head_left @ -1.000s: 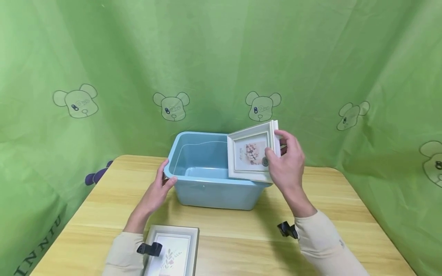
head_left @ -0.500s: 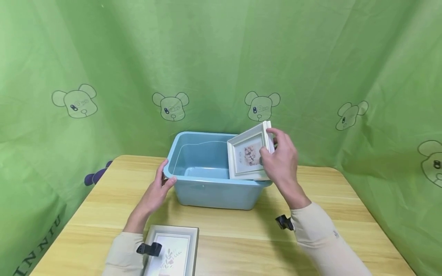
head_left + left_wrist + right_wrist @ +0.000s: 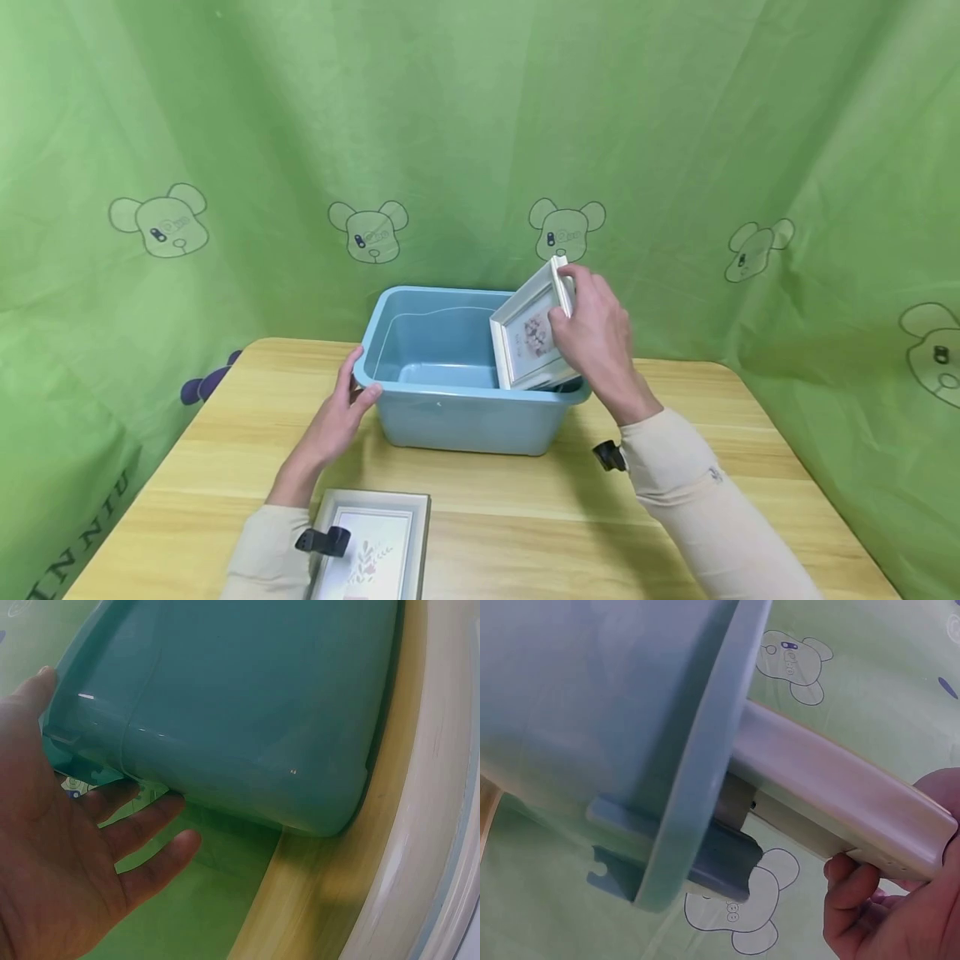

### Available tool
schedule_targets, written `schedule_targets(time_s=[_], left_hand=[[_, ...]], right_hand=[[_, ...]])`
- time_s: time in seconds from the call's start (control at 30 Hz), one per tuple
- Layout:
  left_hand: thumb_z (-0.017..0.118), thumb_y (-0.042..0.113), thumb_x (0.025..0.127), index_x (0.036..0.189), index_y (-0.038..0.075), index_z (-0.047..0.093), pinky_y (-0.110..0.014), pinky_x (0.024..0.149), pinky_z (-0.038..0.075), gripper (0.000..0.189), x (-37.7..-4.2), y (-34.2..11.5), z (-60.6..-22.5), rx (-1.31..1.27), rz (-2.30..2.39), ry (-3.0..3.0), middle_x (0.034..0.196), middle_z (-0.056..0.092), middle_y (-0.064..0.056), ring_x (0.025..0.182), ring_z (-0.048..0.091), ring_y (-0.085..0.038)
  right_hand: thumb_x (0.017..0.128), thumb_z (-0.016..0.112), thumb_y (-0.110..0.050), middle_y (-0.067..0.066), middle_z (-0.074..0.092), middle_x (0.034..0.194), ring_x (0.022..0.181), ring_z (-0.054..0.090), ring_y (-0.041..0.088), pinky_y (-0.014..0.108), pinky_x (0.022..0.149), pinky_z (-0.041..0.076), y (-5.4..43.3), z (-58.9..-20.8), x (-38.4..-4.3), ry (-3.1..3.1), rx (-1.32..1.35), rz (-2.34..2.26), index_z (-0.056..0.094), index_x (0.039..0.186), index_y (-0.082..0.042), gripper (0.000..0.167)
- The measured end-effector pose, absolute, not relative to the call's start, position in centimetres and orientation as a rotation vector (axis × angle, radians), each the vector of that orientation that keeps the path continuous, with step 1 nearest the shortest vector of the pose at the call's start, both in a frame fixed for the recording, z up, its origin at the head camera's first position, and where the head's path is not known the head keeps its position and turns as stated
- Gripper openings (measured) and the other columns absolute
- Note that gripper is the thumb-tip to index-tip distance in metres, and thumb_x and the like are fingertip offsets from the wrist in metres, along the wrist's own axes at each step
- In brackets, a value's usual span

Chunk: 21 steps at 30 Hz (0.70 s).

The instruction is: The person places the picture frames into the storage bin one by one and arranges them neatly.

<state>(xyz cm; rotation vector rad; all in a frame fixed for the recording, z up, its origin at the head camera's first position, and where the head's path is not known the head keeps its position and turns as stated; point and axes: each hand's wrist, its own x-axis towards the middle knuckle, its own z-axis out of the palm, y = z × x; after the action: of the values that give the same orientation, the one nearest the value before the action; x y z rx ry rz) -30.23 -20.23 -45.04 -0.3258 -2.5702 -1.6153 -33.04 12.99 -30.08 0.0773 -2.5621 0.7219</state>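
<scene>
Thumb and fingers of our left hand (image 3: 333, 425) loosely hold the rim of the blue plastic tub (image 3: 465, 423) at its near-left corner. At the tub's right end, our right hand (image 3: 600, 337) grasps the white flower-print photo frame (image 3: 517, 346) by its upper right edge.

Since a second ago, our left hand has kept its place on the corner. Our right hand has swung the flower-print frame leftward and tipped it steeper, so its lower edge now drops behind the tub's front rim instead of overlapping it. By our judgement, more of the frame now lies within the mouth; whether it touches the tub's floor we cannot tell.

Around the tub, left to right: a purple object (image 3: 206, 386) shows beyond the tabletop (image 3: 510, 533); nearer us, left of the tub's middle, the leaf-sprig photo frame (image 3: 382, 533) lies face up, partly covered by our left sleeve (image 3: 266, 550) and black wrist mount (image 3: 322, 542). The bear-print green curtain (image 3: 450, 125) hangs behind the tub. As we judge it, the tub's front and right rims stand closest in the flower-print frame's way.
</scene>
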Motion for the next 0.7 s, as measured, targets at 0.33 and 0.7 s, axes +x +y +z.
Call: schedule_targets(time_s=[0.33,0.7], left_hand=[[0.044,0.051,0.099,0.154,0.039,-0.001,-0.053,0.117,0.027,0.072,-30.2,-20.2,-44.8,-0.307,-1.618,-2.576,0.16,0.017,-0.02,0.143,0.03,-0.04],[0.043,0.052,0.1,0.154,0.039,0.0,-0.054,0.117,0.028,0.071,-30.4,-20.3,-45.1,-0.313,-1.63,-2.577,0.16,0.017,-0.021,0.143,0.03,-0.041]], right_hand=[[0.086,0.058,-0.01,0.013,0.058,0.114,0.076,0.056,0.028,0.032,0.051,0.048,12.5,-29.9,-34.8,-2.642,0.123,0.636,0.045,0.141,-0.016,0.057],[0.085,0.058,-0.009,0.013,0.058,0.106,0.069,0.056,0.028,0.031,0.048,0.046,12.1,-29.4,-36.4,-2.722,0.14,0.549,0.045,0.14,-0.015,0.057]])
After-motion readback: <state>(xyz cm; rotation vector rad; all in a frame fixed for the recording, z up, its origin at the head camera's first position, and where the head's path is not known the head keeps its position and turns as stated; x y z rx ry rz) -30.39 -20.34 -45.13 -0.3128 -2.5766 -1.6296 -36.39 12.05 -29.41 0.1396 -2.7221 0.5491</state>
